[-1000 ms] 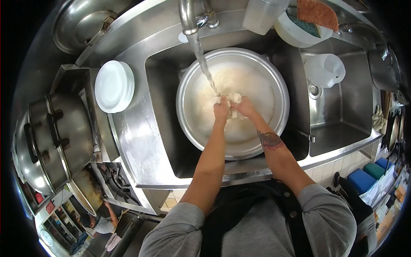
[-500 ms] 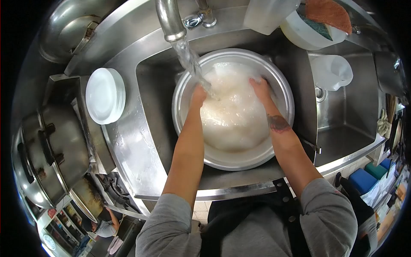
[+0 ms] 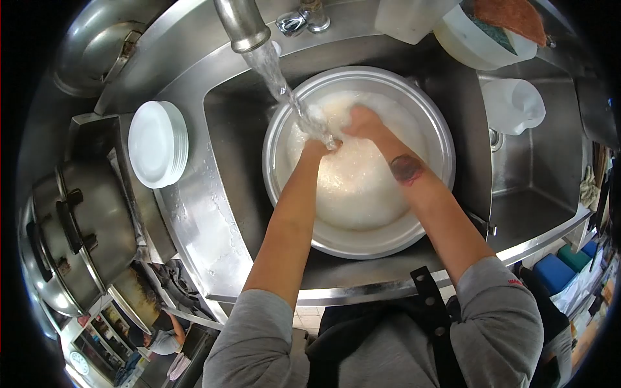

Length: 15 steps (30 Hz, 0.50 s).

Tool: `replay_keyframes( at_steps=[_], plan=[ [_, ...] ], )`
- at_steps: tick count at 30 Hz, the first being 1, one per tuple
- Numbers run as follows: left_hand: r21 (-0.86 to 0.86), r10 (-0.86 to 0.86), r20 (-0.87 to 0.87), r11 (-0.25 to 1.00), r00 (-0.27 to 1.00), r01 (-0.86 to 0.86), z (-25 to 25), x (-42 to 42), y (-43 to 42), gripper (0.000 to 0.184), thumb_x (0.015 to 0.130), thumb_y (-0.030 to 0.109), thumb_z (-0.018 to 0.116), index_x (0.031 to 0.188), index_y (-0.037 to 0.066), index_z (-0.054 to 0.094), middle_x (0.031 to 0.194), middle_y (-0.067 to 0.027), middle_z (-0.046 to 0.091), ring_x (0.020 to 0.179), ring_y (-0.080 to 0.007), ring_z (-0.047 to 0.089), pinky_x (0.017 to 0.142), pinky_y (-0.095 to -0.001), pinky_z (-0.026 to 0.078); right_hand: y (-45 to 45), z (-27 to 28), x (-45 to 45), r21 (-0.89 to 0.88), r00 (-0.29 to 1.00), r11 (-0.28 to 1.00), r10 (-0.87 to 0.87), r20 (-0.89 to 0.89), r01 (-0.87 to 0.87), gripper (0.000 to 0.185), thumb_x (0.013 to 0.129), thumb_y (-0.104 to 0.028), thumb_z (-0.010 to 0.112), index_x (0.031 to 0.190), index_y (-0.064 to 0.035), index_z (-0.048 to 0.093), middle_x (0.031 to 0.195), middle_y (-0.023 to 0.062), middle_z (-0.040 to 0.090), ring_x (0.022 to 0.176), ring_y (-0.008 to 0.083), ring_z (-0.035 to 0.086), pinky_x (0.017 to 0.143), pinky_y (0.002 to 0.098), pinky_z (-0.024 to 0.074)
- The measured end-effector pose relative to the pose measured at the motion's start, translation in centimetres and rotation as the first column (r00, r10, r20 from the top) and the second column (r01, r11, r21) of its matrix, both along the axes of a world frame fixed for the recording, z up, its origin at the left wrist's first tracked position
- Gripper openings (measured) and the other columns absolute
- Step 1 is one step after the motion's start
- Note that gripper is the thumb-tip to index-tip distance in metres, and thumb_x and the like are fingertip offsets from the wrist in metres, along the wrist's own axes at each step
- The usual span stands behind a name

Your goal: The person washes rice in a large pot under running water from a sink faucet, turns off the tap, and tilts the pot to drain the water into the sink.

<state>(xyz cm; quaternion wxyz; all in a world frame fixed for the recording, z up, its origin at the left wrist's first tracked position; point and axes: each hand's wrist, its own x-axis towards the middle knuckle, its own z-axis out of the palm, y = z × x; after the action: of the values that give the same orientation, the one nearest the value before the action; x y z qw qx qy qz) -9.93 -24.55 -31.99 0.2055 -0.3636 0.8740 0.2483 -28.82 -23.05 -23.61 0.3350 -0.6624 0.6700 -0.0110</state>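
A wide metal bowl sits in the sink basin, filled with cloudy, whitish water. My left hand dips into this water right under the running stream, and its fingers are mostly hidden. Close by on the right, my right hand is partly in the water, its fingertips below the surface. Whether either hand holds anything under the cloudy water does not show. The stream pours from a metal faucet above the bowl's left side.
White stacked plates stand on the left drainboard. In the right basin lies a translucent plastic jug; behind it, a white tub holds scouring pads. Large metal pots are at far left. Another person appears at lower left.
Both hands have moved inward from the bowl's sides and are now close together near its middle. The view has shifted slightly, and the water keeps running.
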Motion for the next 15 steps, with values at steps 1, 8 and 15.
replay_keyframes(
  at_steps=[1, 8, 15],
  plan=[
    [0.048, 0.229, -0.112, 0.973, 0.967, -0.225, 0.1, 0.7, 1.2, 0.031, 0.082, 0.03, 0.052, 0.091, 0.003, 0.065, 0.096, -0.0196, 0.063, 0.094, -0.0305, 0.06, 0.083, -0.0422, 0.046, 0.9, -0.3, 0.0, -0.139, 0.998, 0.988, 0.061, -0.002, -0.06, 0.045, 0.07, -0.031, 0.067, 0.105, -0.0047, 0.06, 0.111, 0.017, 0.056, 0.103, 0.0298, 0.053, 0.089, 0.0367, 0.0424],
    [-0.177, 0.464, 0.132, 0.88, 0.876, -0.44, 8.9, 0.9, 7.2, 0.046, 0.083, 0.039, 0.047, 0.114, 0.005, 0.055, 0.121, -0.0185, 0.051, 0.113, -0.0346, 0.048, 0.093, -0.0428, 0.04, 6.2, -1.7, -2.0, -0.135, 0.958, 0.988, -0.105, -0.267, 0.071, 0.047, 0.071, -0.035, 0.065, 0.106, -0.0035, 0.059, 0.115, 0.015, 0.054, 0.106, 0.0256, 0.052, 0.09, 0.0367, 0.0415],
    [0.062, 0.622, 0.352, 0.73, 0.699, -0.68, 6.6, 1.1, 12.6, 0.056, 0.081, 0.036, 0.048, 0.125, 0.003, 0.04, 0.129, -0.0281, 0.039, 0.12, -0.0412, 0.039, 0.097, -0.051, 0.033, 10.6, 1.5, -3.2, 0.207, 0.939, 0.967, -0.071, -0.336, 0.147, 0.045, 0.076, -0.043, 0.057, 0.092, -0.0019, 0.067, 0.098, 0.02, 0.062, 0.094, 0.0303, 0.059, 0.086, 0.0402, 0.0441]
  ],
)
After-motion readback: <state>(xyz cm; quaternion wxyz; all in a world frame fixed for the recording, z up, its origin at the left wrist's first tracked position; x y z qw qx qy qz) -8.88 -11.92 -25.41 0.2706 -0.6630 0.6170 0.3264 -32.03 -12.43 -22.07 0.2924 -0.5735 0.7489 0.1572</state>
